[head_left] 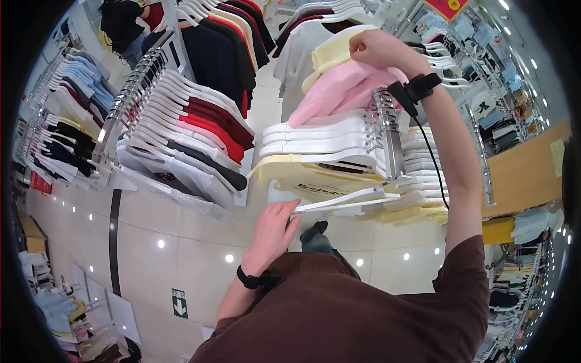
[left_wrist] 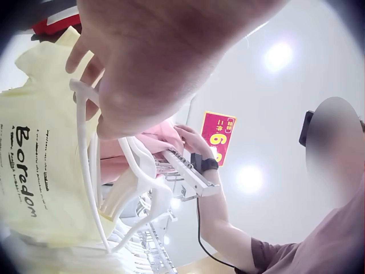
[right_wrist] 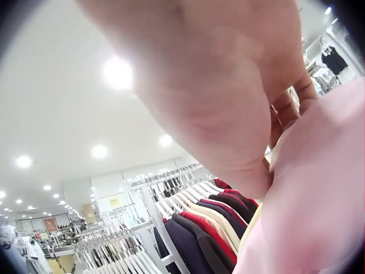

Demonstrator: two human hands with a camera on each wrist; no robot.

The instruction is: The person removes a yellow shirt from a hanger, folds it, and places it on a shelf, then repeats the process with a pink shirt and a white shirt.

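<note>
My left hand (head_left: 270,235) holds one end of a bare white hanger (head_left: 339,204) in front of the rack, its fingers bent around that tip in the left wrist view. Right behind the hanger hangs a pale yellow T-shirt (left_wrist: 48,154) with black lettering. My right hand (head_left: 382,49) is raised over the rack's far end. Its curled fingers pinch a pale yellow garment (head_left: 331,55), beside a pink garment (head_left: 345,88) that lies bunched over the hangers. In the right wrist view the pink cloth (right_wrist: 319,177) covers part of the fingertips.
A chrome rail (head_left: 393,148) carries several white hangers (head_left: 315,134) below the pink garment. To the left stands another rail (head_left: 130,91) with red, black and white shirts. Dark jackets (head_left: 212,57) hang farther back. A person in black (head_left: 121,27) stands at the far left.
</note>
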